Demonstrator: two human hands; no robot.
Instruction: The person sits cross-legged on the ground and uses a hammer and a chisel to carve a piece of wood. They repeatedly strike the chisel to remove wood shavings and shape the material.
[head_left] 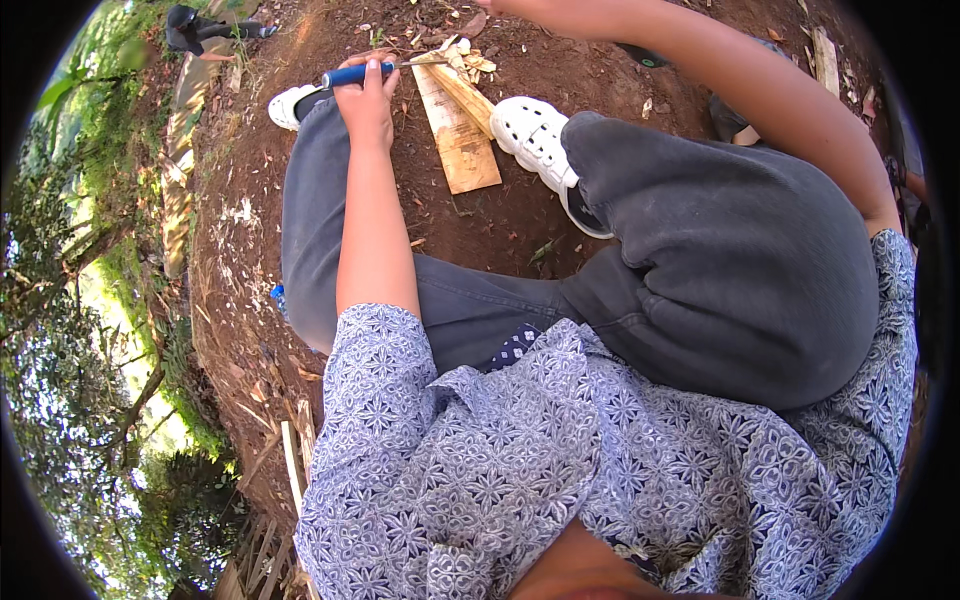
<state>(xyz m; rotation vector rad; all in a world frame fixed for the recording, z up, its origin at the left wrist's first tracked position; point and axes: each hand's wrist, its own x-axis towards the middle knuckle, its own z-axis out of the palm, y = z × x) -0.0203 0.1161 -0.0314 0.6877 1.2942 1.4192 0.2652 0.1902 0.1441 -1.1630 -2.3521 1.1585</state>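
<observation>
My left hand is closed round the blue handle of a chisel. Its thin metal shaft points right, over the far end of a flat pale wooden board. A narrower strip of wood lies slantwise along the board, its near end close to my white clog. Curled wood shavings are heaped at the far end. My right arm stretches across the top of the view; only part of my right hand shows at the upper edge. Its fingers are cut off there, so any grip is hidden.
My bent legs in grey trousers frame the board, with a white clog right beside it. Brown soil is strewn with wood chips. Another person is at the far left, near green plants. Wood offcuts lie far right.
</observation>
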